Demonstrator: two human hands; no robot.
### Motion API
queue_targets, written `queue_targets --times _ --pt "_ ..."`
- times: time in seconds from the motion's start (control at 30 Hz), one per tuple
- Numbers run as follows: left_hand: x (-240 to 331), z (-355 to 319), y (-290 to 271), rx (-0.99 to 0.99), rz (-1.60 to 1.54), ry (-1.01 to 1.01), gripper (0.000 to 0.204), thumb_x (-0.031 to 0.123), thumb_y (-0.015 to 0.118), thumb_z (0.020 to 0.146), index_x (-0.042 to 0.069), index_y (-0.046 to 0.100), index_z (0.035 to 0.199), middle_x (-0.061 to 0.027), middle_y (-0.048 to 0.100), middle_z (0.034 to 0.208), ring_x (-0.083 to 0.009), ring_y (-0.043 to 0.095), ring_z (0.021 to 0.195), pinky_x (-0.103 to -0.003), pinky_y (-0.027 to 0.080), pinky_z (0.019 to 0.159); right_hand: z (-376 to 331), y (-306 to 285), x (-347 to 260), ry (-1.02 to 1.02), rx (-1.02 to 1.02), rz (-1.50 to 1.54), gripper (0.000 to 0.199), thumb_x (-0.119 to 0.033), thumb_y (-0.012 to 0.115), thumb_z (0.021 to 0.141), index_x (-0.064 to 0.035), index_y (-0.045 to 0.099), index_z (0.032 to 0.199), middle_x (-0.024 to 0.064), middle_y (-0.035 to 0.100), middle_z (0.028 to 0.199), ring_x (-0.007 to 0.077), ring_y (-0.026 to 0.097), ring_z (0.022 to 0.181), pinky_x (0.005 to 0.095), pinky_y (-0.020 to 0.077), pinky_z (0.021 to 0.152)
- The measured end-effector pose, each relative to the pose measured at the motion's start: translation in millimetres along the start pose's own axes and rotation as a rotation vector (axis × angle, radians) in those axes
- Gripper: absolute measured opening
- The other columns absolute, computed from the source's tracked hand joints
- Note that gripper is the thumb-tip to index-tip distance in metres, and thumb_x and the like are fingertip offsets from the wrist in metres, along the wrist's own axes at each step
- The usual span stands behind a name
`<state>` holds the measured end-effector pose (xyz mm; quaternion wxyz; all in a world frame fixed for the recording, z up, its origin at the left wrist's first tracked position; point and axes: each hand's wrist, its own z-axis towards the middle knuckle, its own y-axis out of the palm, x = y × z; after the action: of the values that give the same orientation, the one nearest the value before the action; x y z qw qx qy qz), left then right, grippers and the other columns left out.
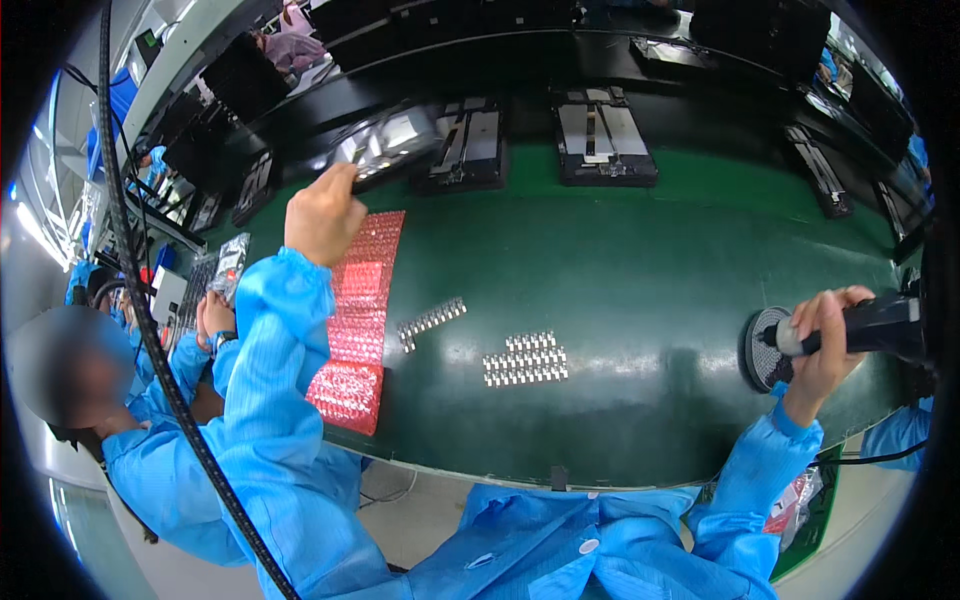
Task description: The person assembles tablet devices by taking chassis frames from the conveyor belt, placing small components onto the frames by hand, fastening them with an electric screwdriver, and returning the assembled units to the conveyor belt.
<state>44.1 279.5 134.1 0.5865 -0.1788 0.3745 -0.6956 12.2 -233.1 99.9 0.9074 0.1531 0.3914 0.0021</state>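
1. The left hand [322,215] is raised at about ten o'clock from the centre of the green work surface [680,250], its fingers clenched around the near edge of a flat grey-and-black part [385,145]; the part is blurred, tilted and clear of the surface.
2. The right hand [822,340] sits at about three o'clock, closed around the barrel of a black electric screwdriver [870,325] that lies roughly level, its pale front end pointing toward nine o'clock.
3. Just beside that hand, toward nine o'clock of it, a round grey screw tray [760,350] rests on the green surface near the edge.
4. A strip of pink bubble-wrap bags [365,320] lies under the left forearm and runs from twelve to six o'clock along the surface.
5. Between the two hands lie small silver metal pieces: one slanted row [432,322] near the pink strip, and a neat block of rows [525,360] at about the centre.
6. At twelve o'clock, two open black chassis assemblies [605,140] sit side by side on the far part of the surface.
7. At nine o'clock a co-worker in a blue coat holds a silvery bag [230,265] with both hands.
8. A thick black cable [125,250] hangs across the left side of the view.
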Motion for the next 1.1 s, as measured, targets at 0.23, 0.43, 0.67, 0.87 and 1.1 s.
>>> queue_targets --times 0.23,0.43,0.67,0.87,1.1 --pt "-107 -16 85 -0.287 0.193 -0.207 0.025 0.005 0.058 0.068 0.004 0.061 0.093 -0.0145 0.063 0.093 -0.0372 0.063 0.079 -0.045 0.051 0.073 -14 13 8 0.036 0.052 -0.002 0.031 0.006 0.057 0.083 -0.0059 0.043 0.108 0.0045 0.049 0.068 0.0126 0.047 0.047 0.0304 0.0435 0.049" --pt "-88 23 117 -0.671 0.393 -0.432 0.044 0.011 0.071 0.064 0.005 0.060 0.107 -0.0154 0.058 0.113 -0.0312 0.052 0.114 -0.044 0.041 0.098 -17 17 9 0.084 0.056 0.001 0.031 0.006 0.056 0.083 -0.0064 0.042 0.107 0.0031 0.046 0.066 0.0128 0.045 0.046 0.0301 0.0429 0.048" --pt "-24 49 178 -0.738 0.057 -0.021 0.036 -0.003 0.065 0.061 0.000 0.062 0.097 -0.0199 0.064 0.098 -0.0373 0.062 0.094 -0.041 0.052 0.081 -17 14 13 0.078 0.012 -0.007 0.032 0.006 0.055 0.082 -0.0059 0.038 0.107 0.0031 0.045 0.063 0.0125 0.045 0.046 0.0293 0.0432 0.046" --pt "-34 49 170 -0.706 -0.030 0.028 0.044 -0.002 0.064 0.059 0.000 0.057 0.102 -0.0202 0.060 0.106 -0.0376 0.060 0.094 -0.042 0.051 0.084 -14 15 9 0.068 0.003 0.004 0.033 0.005 0.058 0.081 -0.0052 0.037 0.104 0.0047 0.047 0.060 0.0139 0.047 0.045 0.0298 0.0450 0.047" --pt "11 77 113 0.058 0.029 -0.151 0.033 0.008 0.060 0.059 0.007 0.065 0.091 -0.0175 0.065 0.081 -0.0375 0.063 0.072 -0.045 0.052 0.069 -17 5 3 0.160 0.080 0.003 0.036 0.009 0.059 0.077 -0.0051 0.039 0.104 0.0056 0.050 0.059 0.0150 0.052 0.047 0.0297 0.0472 0.049"
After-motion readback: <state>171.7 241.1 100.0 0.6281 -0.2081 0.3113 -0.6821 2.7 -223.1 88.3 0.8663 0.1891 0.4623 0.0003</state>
